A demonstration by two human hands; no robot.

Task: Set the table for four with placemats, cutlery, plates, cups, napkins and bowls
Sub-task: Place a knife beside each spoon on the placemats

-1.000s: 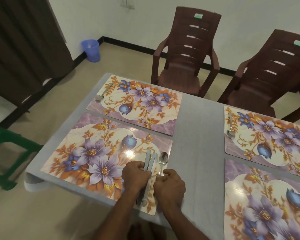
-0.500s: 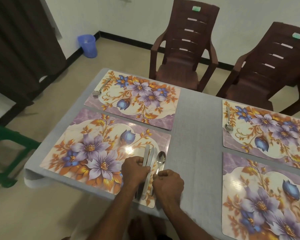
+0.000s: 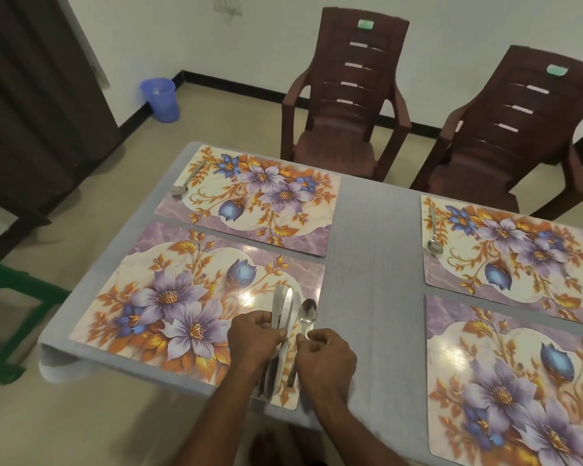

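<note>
Floral placemats lie on the grey-clothed table. On the right edge of the near left placemat my left hand holds a bundle of table knives, blades pointing away from me. Right beside them lies a spoon; my right hand pinches its handle. The far left placemat has a spoon on its left edge. A spoon also lies on the far right placemat. The near right placemat holds no cutlery that I can see.
Two brown plastic chairs stand at the table's far side. A blue bin sits by the wall, a green frame on the floor at left. A dark door is at far left.
Both hands stay at the cutlery on the near left placemat with little movement. The camera view has shifted slightly.
</note>
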